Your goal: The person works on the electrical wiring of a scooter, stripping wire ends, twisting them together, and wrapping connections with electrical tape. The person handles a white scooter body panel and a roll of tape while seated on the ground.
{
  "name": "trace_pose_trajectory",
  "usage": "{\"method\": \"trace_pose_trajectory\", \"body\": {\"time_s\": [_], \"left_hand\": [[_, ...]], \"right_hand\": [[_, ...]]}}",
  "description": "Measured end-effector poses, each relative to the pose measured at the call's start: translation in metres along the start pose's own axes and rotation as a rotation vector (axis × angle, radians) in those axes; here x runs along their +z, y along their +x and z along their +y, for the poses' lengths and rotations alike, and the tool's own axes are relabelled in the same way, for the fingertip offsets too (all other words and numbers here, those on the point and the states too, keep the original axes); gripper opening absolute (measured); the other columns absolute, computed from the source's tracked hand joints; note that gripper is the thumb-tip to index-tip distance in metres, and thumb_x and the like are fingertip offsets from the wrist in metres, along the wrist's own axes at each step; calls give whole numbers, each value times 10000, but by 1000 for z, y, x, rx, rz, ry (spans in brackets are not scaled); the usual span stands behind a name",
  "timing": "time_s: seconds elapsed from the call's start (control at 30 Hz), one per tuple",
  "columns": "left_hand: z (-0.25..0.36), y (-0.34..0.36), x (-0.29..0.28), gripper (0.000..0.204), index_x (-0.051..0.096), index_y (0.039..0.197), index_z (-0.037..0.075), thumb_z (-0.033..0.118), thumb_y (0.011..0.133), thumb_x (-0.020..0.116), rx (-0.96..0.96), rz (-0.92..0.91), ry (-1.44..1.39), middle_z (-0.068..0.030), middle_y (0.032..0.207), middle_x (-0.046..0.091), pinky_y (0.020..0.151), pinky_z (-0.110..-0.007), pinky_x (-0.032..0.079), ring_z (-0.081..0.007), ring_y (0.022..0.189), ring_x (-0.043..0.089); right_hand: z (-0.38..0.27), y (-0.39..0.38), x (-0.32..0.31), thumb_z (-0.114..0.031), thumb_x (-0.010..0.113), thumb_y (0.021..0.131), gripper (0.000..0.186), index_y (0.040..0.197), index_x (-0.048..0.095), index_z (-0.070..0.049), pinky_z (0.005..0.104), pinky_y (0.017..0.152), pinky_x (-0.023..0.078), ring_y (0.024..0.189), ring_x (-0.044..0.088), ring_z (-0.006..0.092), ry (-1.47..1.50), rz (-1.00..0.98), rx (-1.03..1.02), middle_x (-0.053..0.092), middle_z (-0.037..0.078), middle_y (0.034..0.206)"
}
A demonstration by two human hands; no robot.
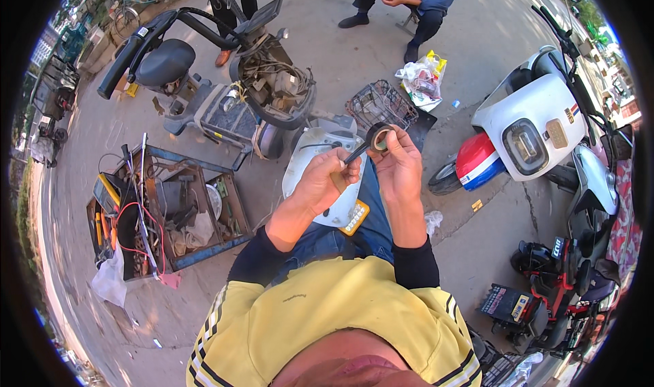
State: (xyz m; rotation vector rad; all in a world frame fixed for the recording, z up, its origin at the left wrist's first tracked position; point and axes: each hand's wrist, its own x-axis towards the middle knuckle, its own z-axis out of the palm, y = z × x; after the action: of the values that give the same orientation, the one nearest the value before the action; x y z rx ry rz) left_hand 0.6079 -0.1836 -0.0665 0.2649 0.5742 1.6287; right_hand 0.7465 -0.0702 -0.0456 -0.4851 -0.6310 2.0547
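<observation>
A roll of black tape (373, 135) is held up in front of me by its edge in my right hand (400, 166), fingers closed on it. From the roll a short black strip (356, 154) runs down to the left, and my left hand (320, 181) pinches its end between thumb and fingers. Below both hands a white plastic scooter panel (304, 164) lies across my lap and legs. At the panel's near end sits a yellow-framed piece with pale round spots (356, 217).
On the left stands an open metal toolbox (197, 247) full of tools and wires. Ahead is a partly dismantled electric scooter (225, 115) with exposed wiring. A wire basket (381, 104) and plastic bag (424, 81) lie beyond the panel; a white scooter (538, 128) stands right. A seated person (415, 2) faces me.
</observation>
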Motion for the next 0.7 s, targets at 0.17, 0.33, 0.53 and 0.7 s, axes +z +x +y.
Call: {"method": "trace_pose_trajectory", "body": {"time_s": [0.17, 0.33, 0.53, 0.7], "left_hand": [[16, 5, 0, 218, 591, 1124, 32, 99, 916, 580, 40, -37, 59, -190, 1196, 678, 1034, -417, 523, -288, 1113, 648], [32, 5, 20, 411, 554, 1312, 32, 86, 914, 640, 116, -142, 70, -156, 1394, 606, 1049, -420, 535, -284, 1130, 660], [38, 1, 49, 692, 504, 1430, 52, -50, 821, 816, 374, -74, 731, -101, 1434, 553, 803, -278, 535, -134, 910, 633], [36, 6, 46, 602, 587, 1351, 62, -92, 818, 822, 607, -46, 1133, -37, 1248, 617, 702, -245, 496, -80, 800, 580]], "right_hand": [[-5, -4, 12, -85, 764, 986, 287, 1208, 606, 2, 375, 844, 620, 939, 742, 202, -132, -6, -104, 745, 129, 1070], [-4, -3, 14, -65, 781, 968, 305, 1210, 606, -5, 343, 878, 606, 957, 733, 178, -239, -18, -166, 734, 111, 1091], [-5, -5, 14, -66, 790, 963, 319, 1219, 609, -8, 309, 891, 589, 976, 722, 156, -251, -22, -157, 727, 90, 1092], [-6, -5, 19, -66, 784, 967, 310, 1216, 608, -7, 308, 880, 592, 972, 725, 154, -258, -33, -141, 729, 94, 1095]]}}
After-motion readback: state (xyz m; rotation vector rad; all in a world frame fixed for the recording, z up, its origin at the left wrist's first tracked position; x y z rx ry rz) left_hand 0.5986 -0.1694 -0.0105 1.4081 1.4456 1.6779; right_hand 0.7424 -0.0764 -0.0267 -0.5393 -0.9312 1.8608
